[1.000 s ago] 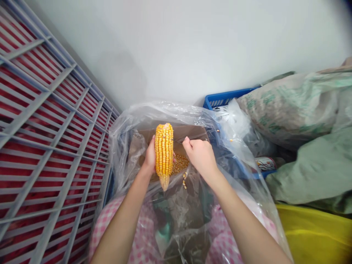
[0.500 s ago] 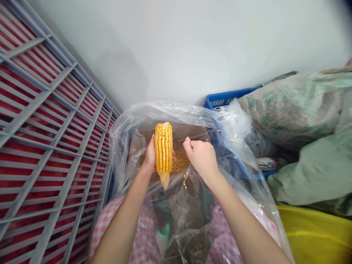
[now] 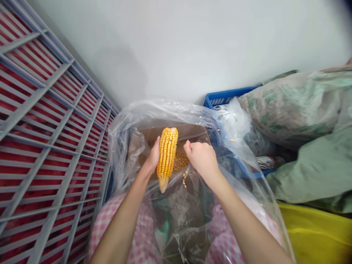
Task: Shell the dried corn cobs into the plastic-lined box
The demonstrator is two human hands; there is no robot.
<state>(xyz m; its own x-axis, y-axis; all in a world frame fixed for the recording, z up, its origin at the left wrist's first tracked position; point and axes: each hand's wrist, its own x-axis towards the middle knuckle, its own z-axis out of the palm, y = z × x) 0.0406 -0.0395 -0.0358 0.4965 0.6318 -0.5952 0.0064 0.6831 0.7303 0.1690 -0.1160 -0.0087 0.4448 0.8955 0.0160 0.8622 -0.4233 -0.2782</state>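
Note:
My left hand (image 3: 154, 157) is wrapped round a yellow ear of corn (image 3: 167, 154), its pale pointed tip towards me and its blunt end away. Rows of kernels cover the side that faces me. My right hand (image 3: 202, 157) is closed in a fist just right of the ear, apart from it; whatever its fingers hold, if anything, is hidden. Beneath both hands, loose corn kernels (image 3: 180, 162) lie heaped on brown cardboard (image 3: 192, 132) inside a clear plastic bag (image 3: 154, 107). Several stray kernels (image 3: 184, 180) rest on the plastic nearer to me.
A grey slatted crate (image 3: 55, 146) with red contents stands close on the left. To the right are a blue basket (image 3: 231, 94), a white plastic bag (image 3: 233, 117), a stuffed sack (image 3: 297, 106), a grey-green cloth (image 3: 310, 168) and something yellow (image 3: 316, 234). A white wall (image 3: 178, 47) rises behind.
The ear of corn has tilted, its blunt end swinging right and its tip slightly left, and has come slightly nearer to me. My left hand moved with it; my right hand has barely moved.

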